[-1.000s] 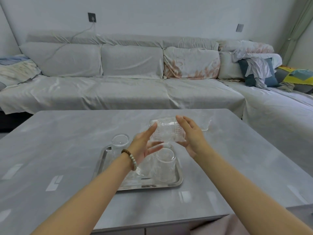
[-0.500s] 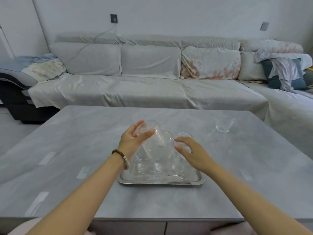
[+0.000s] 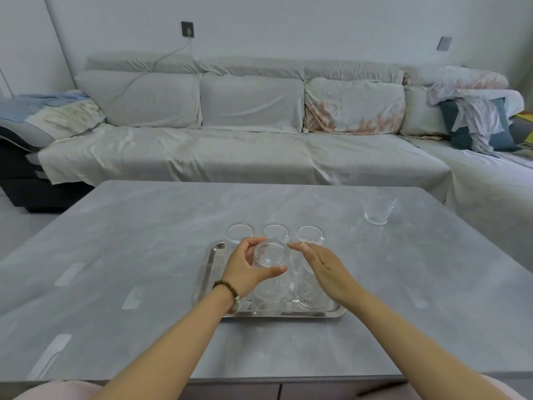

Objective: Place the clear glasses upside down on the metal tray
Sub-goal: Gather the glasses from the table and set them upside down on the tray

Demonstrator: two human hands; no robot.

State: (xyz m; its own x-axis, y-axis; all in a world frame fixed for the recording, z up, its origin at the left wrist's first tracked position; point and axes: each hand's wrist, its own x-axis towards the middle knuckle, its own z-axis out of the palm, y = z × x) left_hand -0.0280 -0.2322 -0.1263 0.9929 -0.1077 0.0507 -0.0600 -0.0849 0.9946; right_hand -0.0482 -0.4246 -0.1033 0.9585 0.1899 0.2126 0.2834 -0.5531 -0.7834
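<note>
Clear ribbed glasses already stand bottom-up on the metal tray (image 3: 212, 265) — three in the back row (image 3: 276, 232) and at least one at the front right (image 3: 310, 293). The left hand (image 3: 245, 269) is clamped around another glass (image 3: 269, 256), inverted over the tray's front middle; whether its rim has touched down I cannot tell. The right hand (image 3: 326, 269) hovers beside it with fingers loose, gripping nothing. One glass (image 3: 377, 209) remains upright on the table (image 3: 144, 255), well apart — likely the last to go.
</note>
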